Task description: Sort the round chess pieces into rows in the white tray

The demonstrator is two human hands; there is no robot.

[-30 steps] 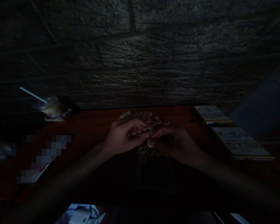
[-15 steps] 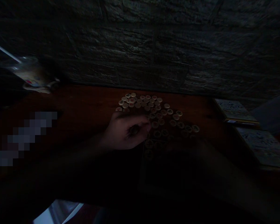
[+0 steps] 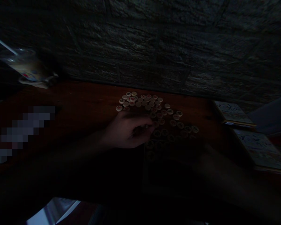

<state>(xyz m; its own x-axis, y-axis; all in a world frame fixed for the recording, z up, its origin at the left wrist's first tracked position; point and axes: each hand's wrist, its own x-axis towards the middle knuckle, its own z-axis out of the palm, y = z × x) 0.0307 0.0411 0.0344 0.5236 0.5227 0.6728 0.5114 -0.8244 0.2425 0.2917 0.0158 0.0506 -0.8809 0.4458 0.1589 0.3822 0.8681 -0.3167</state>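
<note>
1. The round pieces point(image 3: 119, 108) lie in a loose spread on the wooden table point(image 3: 89, 97), ahead of the left hand point(image 3: 128, 131) and off to its right. Many show red or dark marks; others look plain. Some touch or overlap, others lie apart.
2. The left hand is curled, its thumb and fingertips drawn near each other beside the nearer pieces. I cannot tell whether a piece sits between them.
3. The right hand point(image 3: 199, 154) is almost lost in shadow near the closest pieces; its fingers and anything in them cannot be made out.
4. The pieces look small, hard and light, probably wood or plastic, so they should slide easily and not break readily. The rim is the best place to pinch, with thumb and finger on opposite sides; a crowded one could nudge its neighbours.
5. At the far left, a clear cup point(image 3: 25, 67) holds a pale drink, with a straw point(image 3: 3, 43) leaning out.
6. Two flat boxes point(image 3: 262, 148) with printed tops lie at the right; they look closed, and their contents cannot be seen.
</note>
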